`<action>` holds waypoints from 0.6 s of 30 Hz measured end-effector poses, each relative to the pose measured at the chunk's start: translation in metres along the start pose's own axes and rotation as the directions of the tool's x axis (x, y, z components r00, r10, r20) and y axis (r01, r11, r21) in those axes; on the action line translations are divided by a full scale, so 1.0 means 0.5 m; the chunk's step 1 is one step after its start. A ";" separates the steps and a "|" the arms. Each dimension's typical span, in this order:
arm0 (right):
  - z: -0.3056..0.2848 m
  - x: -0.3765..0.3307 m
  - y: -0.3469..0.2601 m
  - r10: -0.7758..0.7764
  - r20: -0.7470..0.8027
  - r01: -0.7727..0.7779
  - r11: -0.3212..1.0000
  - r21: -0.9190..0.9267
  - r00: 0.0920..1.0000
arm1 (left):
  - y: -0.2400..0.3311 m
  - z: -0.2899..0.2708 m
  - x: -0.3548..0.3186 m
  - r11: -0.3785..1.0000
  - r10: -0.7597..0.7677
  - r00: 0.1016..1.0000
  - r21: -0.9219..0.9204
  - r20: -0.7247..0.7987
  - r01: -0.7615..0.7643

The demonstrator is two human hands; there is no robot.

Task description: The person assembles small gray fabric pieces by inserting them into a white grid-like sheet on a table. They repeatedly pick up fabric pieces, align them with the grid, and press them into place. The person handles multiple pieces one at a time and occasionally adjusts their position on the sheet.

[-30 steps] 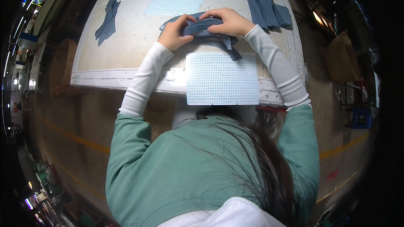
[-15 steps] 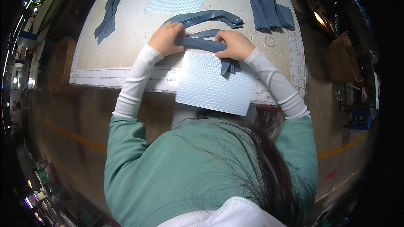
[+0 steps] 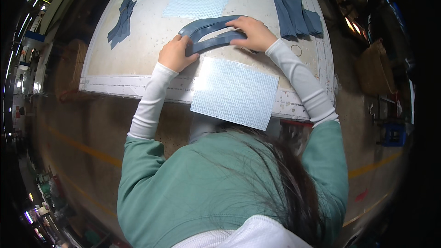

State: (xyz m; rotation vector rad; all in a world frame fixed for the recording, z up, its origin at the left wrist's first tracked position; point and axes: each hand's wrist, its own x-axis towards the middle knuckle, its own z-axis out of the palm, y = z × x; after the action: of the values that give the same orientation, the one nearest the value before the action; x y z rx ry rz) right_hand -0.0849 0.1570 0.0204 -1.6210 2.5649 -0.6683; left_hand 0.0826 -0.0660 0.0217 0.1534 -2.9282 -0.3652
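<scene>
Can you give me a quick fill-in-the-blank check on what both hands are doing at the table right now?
1. Both hands hold a curved grey-blue ____ piece.
2. The left hand grips its ____ end, the right hand the other.
3. The white gridded sheet lies ____ the hands, overhanging the table edge.

Missing words: fabric; left; nearer the person than

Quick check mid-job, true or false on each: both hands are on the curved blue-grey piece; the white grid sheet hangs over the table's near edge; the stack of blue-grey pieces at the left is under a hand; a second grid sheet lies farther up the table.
1. Both hands are on the curved blue-grey piece. True: left hand at its near end, right hand at its far end.
2. The white grid sheet hangs over the table near edge. True.
3. A hand covers the left stack of pieces. False: it lies untouched.
4. No second grid sheet is present. False: a pale grid sheet lies farther up.
</scene>
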 end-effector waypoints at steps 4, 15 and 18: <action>0.022 -0.001 -0.027 -0.114 0.037 0.116 0.991 -0.062 0.993 | 0.005 -0.004 -0.017 0.999 -0.052 0.998 -0.005 -0.022 0.052; 0.000 -0.009 -0.033 -0.007 0.148 0.023 0.994 -0.108 0.989 | 0.015 -0.010 -0.052 0.983 -0.147 0.987 0.097 -0.061 0.153; 0.000 -0.022 -0.025 -0.023 0.116 0.028 0.999 -0.037 0.993 | 0.013 -0.021 -0.046 0.988 -0.132 0.991 0.076 -0.015 0.132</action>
State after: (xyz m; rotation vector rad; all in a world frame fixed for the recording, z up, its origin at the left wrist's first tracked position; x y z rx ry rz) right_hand -0.0690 0.1622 0.0230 -1.6540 2.4942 -0.5134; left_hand 0.1064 -0.0591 0.0294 0.3605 -2.9318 -0.2700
